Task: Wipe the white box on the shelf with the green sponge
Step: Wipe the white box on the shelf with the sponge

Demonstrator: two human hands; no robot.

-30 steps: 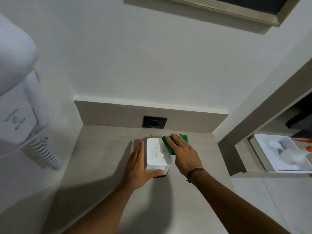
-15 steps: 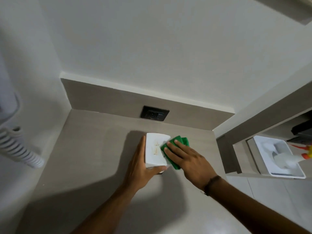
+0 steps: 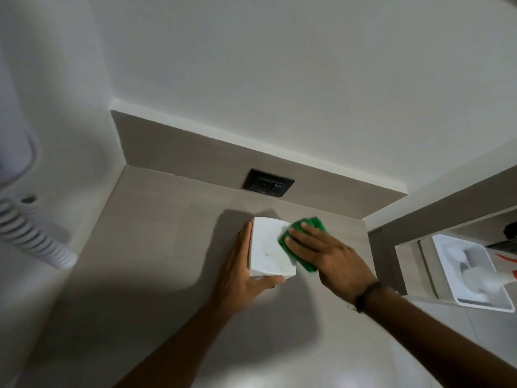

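Observation:
The white box (image 3: 267, 246) stands on the grey shelf (image 3: 156, 247), with a few small dark specks on its top. My left hand (image 3: 240, 273) grips it, fingers flat along its left side and thumb under the near edge. My right hand (image 3: 327, 253) presses the green sponge (image 3: 305, 233) flat against the right part of the box top and its right edge. Most of the sponge is hidden under my fingers.
A black socket plate (image 3: 268, 182) sits in the grey upstand behind the box. A white coiled cord (image 3: 33, 239) hangs at the left wall. To the right, past the shelf end, a lower ledge holds a white tray (image 3: 472, 278).
The sponge and my right hand slid from beside the box's far right corner onto its top. The camera view shifted right and closer, pushing the wall device out of frame.

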